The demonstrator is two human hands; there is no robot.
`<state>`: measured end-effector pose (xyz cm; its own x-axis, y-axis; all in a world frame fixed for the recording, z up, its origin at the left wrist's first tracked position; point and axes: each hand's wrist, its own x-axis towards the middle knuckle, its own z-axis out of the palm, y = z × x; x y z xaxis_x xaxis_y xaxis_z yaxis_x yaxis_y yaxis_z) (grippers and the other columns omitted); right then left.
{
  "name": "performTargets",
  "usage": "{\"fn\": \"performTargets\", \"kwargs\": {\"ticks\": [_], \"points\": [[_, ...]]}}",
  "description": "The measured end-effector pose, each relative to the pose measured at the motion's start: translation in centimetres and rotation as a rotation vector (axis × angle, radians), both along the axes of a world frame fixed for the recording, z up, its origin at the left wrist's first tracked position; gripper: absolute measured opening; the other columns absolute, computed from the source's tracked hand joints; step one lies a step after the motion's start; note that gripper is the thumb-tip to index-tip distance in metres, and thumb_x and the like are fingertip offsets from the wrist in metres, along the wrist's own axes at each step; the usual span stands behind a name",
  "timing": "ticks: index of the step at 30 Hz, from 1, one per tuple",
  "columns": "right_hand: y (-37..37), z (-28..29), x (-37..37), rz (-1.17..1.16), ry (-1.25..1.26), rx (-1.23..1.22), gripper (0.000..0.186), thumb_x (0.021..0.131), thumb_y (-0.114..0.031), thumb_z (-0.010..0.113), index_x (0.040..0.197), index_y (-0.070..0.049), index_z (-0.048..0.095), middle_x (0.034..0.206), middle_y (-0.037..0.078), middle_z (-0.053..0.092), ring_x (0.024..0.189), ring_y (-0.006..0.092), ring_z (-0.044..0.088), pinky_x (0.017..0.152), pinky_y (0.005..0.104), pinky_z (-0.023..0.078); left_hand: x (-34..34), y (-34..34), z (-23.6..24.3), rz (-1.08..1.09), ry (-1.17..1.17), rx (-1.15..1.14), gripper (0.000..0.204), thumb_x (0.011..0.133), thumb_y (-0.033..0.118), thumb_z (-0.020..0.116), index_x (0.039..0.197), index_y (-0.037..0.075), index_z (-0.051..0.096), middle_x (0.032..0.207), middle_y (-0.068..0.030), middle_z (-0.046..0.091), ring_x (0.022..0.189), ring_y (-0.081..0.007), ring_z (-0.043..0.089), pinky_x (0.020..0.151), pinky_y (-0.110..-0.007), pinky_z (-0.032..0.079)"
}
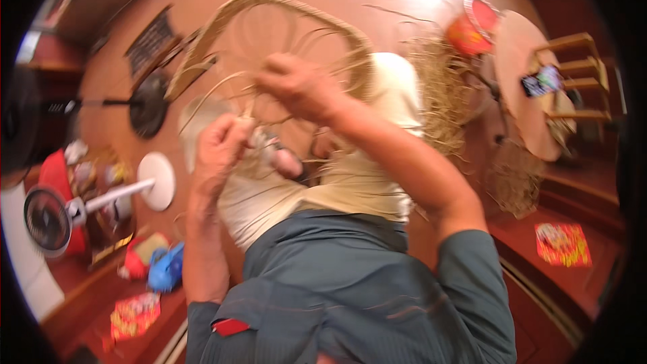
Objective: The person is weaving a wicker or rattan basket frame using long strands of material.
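Observation:
A curved band of braided tan straw arches beyond my knees, with loose strands hanging inside its curve. My left hand is closed, thumb against fingers, on straw strands just above my lap. Ahead and to the right of it, my right hand is curled near a strand that loops toward the left. Blur and the fingers hide the exact ends in its grip. The band's right end comes down by my right knee, on pale trousers.
A heap of loose straw lies on the floor at right, near a red bucket and a round tabletop with a wooden rack. To the left stand a white fan and a black round base. A blue bag sits lower left.

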<state>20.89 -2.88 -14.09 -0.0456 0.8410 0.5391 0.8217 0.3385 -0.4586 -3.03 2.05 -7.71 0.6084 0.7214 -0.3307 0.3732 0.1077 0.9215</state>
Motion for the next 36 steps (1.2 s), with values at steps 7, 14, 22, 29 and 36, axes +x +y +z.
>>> {"fn": "performTargets", "kwargs": {"ticks": [7,14,22,29,36], "points": [[-0.4,0.9,0.1,0.021,0.048,0.092,0.009,0.099,-0.014,0.074,0.105,-0.012,0.069,0.100,0.007,0.060,0.093,0.0293,0.069,0.072,0.0420,0.058,-13.9,-1.6,-0.3,0.035,0.718,0.369,0.043,0.097,0.035,0.078,0.077,0.000,0.064,0.064,-0.0101,0.056,0.060,-0.0204,0.053,0.060,-0.042,0.043],[-0.3,0.6,-0.3,0.028,0.037,0.059,0.009,0.100,-0.015,0.072,0.106,-0.011,0.066,0.102,0.007,0.059,0.093,0.0292,0.068,0.071,0.0428,0.059,-36.8,-1.3,-3.9,0.083,1.172,0.389,0.046,0.093,0.045,0.077,0.083,0.000,0.075,0.083,-0.0245,0.074,0.080,-0.0438,0.074,0.075,-0.054,0.055],[-0.5,1.2,-0.3,0.037,0.020,0.025,0.012,0.094,-0.009,0.067,0.106,-0.009,0.066,0.107,0.007,0.059,0.102,0.0275,0.070,0.078,0.0411,0.064,-60.7,-0.7,1.6,0.272,1.773,0.215,0.052,0.094,0.052,0.073,0.103,0.002,0.083,0.105,-0.0278,0.079,0.104,-0.0439,0.078,0.090,-0.056,0.060],[0.0,0.9,-0.8,-0.003,0.022,0.032,0.008,0.099,-0.016,0.071,0.104,-0.011,0.068,0.102,0.007,0.060,0.094,0.0289,0.069,0.074,0.0428,0.059,-26.2,2.9,-1.1,0.205,0.587,0.623,0.023,0.103,0.017,0.074,0.120,0.001,0.076,0.108,-0.0126,0.078,0.102,-0.0204,0.075,0.096,-0.034,0.057],[-0.9,1.5,0.6,-0.043,0.024,0.015,0.006,0.099,-0.013,0.070,0.105,-0.012,0.071,0.100,0.010,0.062,0.091,0.0333,0.069,0.074,0.0450,0.057,-3.7,-5.6,0.0,-0.128,0.320,0.590,0.033,0.103,0.016,0.070,0.134,0.003,0.068,0.114,-0.0181,0.076,0.105,-0.0270,0.076,0.096,-0.040,0.058]]}}
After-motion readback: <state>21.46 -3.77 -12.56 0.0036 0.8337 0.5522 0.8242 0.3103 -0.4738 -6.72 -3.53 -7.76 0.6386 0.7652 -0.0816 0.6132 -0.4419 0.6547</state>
